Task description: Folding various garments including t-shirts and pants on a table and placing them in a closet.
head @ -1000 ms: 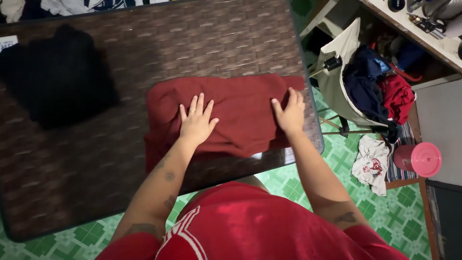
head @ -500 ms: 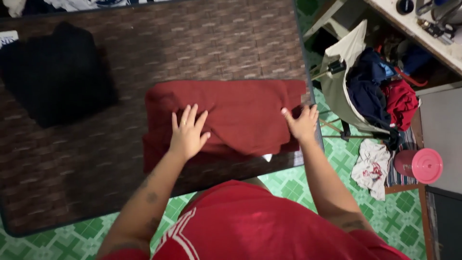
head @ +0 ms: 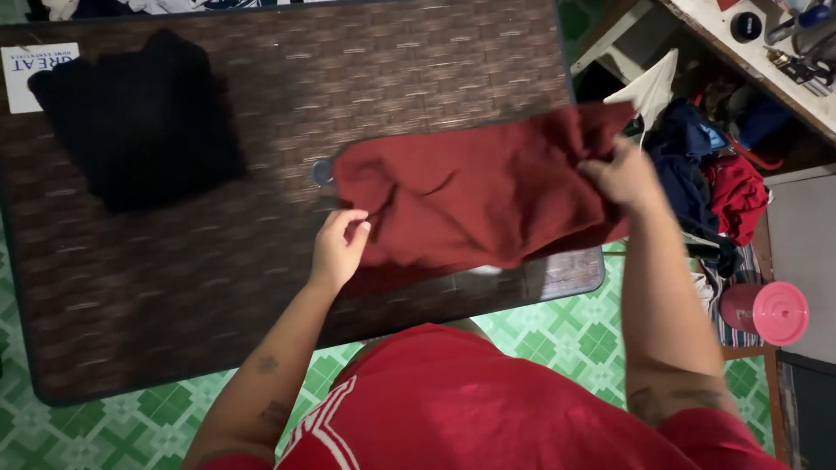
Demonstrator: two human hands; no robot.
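A dark red garment (head: 475,196) is lifted off the brown woven-pattern table (head: 174,287), stretched between my two hands. My left hand (head: 338,246) pinches its left lower edge. My right hand (head: 620,174) grips its right end, raised near the table's right edge. A small round clear spot (head: 322,171) shows on the table just left of the garment.
A folded black garment (head: 144,122) lies at the table's far left, next to a white card (head: 35,74). To the right are a basket of mixed clothes (head: 710,170), a pink lidded container (head: 766,313) and a cluttered shelf (head: 766,43). Green patterned floor tiles lie below.
Both hands were pressing flat on the folded red garment. Now they have gripped its ends and lifted it up and apart, unfolding it wider toward the right.
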